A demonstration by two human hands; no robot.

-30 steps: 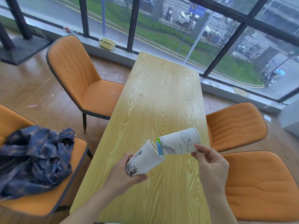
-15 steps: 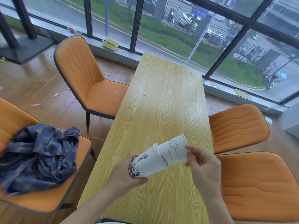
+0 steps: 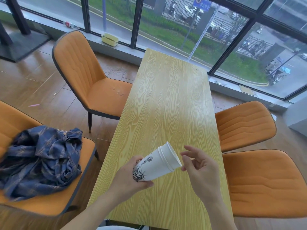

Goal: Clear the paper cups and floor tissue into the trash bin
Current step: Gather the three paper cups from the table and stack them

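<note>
Cups (image 3: 157, 163): paper, white, printed, nested into one stack of at least two by the rims showing, lying tilted with the mouth up and to your right. Location: in the air over the near end of the worktop (image 3: 166, 100), in your left hand (image 3: 131, 178), which is wrapped around the base end. Right hand (image 3: 199, 166): empty, fingers loosely spread, just beside the rim; whether a fingertip touches it cannot be told.

Handling, by judgement: light, thin-walled, easily crushed; grip the lower wall or base gently, not the mouth. Nested cups may slip apart if tipped mouth-down.

Room: the worktop is bare, with chairs (image 3: 93, 80) on both sides, one holding a shirt (image 3: 39, 160). Open floor (image 3: 33, 77) lies to your left. Neither bin nor tissue is clearly in view; a small pale scrap on the floor is too small to identify.
</note>
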